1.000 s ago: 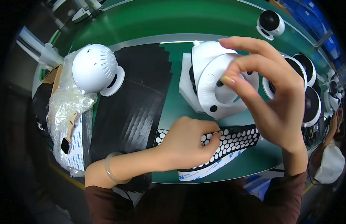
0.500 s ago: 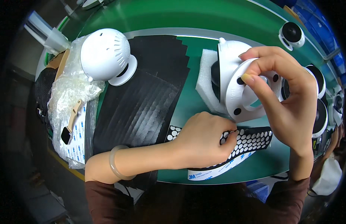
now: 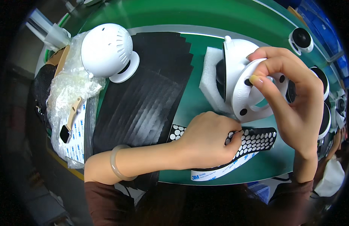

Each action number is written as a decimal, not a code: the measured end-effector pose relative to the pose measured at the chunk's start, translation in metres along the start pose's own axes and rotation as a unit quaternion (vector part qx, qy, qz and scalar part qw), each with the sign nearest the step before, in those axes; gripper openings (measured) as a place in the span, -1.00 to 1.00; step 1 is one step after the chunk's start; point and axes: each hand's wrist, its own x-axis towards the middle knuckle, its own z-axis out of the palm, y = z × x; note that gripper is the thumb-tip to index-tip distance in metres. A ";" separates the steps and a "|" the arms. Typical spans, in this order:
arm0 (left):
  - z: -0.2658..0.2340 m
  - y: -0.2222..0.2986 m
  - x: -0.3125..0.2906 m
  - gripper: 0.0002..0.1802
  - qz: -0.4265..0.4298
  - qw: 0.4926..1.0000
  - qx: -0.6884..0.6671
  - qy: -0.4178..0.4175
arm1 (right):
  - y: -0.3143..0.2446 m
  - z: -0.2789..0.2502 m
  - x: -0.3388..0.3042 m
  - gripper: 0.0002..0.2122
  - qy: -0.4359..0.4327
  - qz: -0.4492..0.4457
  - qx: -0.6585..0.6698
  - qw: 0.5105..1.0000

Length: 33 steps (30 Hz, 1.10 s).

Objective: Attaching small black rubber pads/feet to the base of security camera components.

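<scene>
My right hand (image 3: pixel 300 88) grips the ring-shaped base of a round white camera (image 3: pixel 240 56), its thumb pressed on a small black foot pad (image 3: pixel 248 81) on the ring. Other dark pads sit around the same ring. The camera lies tilted, with its dark front toward a white foam block (image 3: pixel 210 71). Just below, my left hand (image 3: pixel 210 139) is closed over a black sheet (image 3: pixel 257 141) with rows of white round spots, fingertips pinched at its upper edge. What lies between those fingertips is too small to make out. A white printed backing strip (image 3: pixel 219 172) pokes out underneath.
Another white camera (image 3: pixel 106 51) stands at the back left, beside a large black textured sheet (image 3: pixel 144 94). Bubble wrap (image 3: pixel 74 81) and a watch (image 3: pixel 71 120) lie further left. More cameras (image 3: pixel 300 38) stand on the right, where another person's hand (image 3: pixel 334 145) shows.
The view has shifted slightly, so the things on the right appear a little further right. Both hands keep the same grips, the right thumb still on the pad.
</scene>
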 end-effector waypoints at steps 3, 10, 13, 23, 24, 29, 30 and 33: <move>0.000 0.000 -0.001 -0.85 -0.005 1.000 -0.003 -0.001 | 0.001 0.002 0.000 -0.95 0.004 -0.022 -0.020 1.000; 0.004 -0.004 -0.001 -0.87 0.009 1.000 -0.010 0.002 | 0.003 -0.001 0.004 -0.86 -0.041 -0.142 -0.086 0.985; 0.006 -0.005 -0.002 -0.86 0.018 1.000 -0.009 0.000 | 0.003 0.003 0.004 -0.73 0.018 -0.047 0.035 0.998; 0.006 -0.005 -0.003 -0.87 0.027 1.000 0.000 -0.006 | 0.008 -0.006 0.013 -0.78 -0.097 0.076 0.137 0.983; 0.006 -0.005 -0.003 -0.87 0.027 1.000 0.000 -0.006 | 0.010 -0.006 0.011 -0.80 -0.112 0.036 0.110 0.987; 0.005 -0.005 -0.003 -0.89 0.022 1.000 0.002 -0.018 | 0.005 -0.004 0.013 -0.85 -0.129 0.073 0.088 0.985; 0.004 -0.005 -0.002 -0.89 0.024 1.000 0.001 -0.019 | 0.006 -0.004 0.013 -0.87 -0.127 0.077 0.081 0.986; 0.004 -0.002 -0.004 -0.89 0.036 0.999 0.001 -0.015 | 0.003 -0.010 0.012 -0.91 -0.122 0.090 0.090 0.984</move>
